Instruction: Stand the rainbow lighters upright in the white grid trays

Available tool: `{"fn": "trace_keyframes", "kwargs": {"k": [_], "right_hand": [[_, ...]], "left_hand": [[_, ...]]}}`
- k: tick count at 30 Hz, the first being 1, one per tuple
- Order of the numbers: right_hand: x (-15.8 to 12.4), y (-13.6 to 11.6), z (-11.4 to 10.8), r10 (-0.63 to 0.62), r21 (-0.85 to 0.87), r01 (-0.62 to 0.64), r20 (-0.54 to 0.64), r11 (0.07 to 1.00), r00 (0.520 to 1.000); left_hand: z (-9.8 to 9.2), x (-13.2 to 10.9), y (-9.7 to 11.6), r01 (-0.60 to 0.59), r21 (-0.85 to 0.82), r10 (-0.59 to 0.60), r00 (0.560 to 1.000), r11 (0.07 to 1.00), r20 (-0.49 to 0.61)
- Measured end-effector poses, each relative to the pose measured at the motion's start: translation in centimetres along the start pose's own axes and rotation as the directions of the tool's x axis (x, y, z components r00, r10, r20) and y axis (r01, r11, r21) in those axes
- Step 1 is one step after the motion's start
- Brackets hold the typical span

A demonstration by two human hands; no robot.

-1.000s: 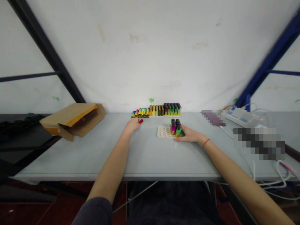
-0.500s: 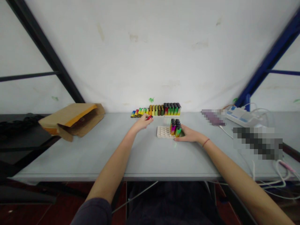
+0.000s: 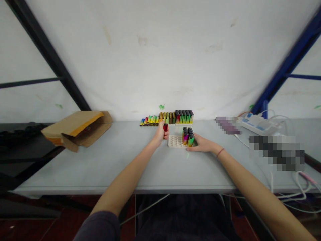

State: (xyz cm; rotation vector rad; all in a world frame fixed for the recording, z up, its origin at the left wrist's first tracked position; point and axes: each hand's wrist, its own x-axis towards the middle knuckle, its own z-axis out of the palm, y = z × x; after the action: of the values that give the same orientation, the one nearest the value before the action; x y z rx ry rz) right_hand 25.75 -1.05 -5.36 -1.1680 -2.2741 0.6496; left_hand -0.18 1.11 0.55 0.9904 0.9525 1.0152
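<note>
the left hand pinches a red lighter, its lower part hidden in the grasp. just right of that hand lies a pale tray with round hollows. the right hand curves against its upright, slab-sided lighters, partly hidden; i cannot tell whether it grips.
</note>
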Motion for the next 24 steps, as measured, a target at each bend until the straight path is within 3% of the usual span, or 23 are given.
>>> {"fn": "trace_keyframes", "kwargs": {"k": [11, 18, 24], "right_hand": [[0.0, -0.1, 0.0, -0.003, -0.003, 0.003, 0.000, 1.000, 1.000], [0.0, -0.2, -0.1, -0.013, -0.002, 0.013, -0.004, 1.000, 1.000], [0.1, 0.0, -0.1, -0.008, 0.001, 0.008, 0.004, 1.000, 1.000]], "left_hand": [[0.8, -0.2, -1.1, -0.071, -0.109, 0.046, 0.976, 0.992, -0.214], [0.9, -0.3, -1.4, -0.111, -0.096, 0.086, 0.969, 0.989, -0.232], [0.9, -0.2, -1.9, -0.074, -0.144, 0.047, 0.983, 0.987, -0.178]]}}
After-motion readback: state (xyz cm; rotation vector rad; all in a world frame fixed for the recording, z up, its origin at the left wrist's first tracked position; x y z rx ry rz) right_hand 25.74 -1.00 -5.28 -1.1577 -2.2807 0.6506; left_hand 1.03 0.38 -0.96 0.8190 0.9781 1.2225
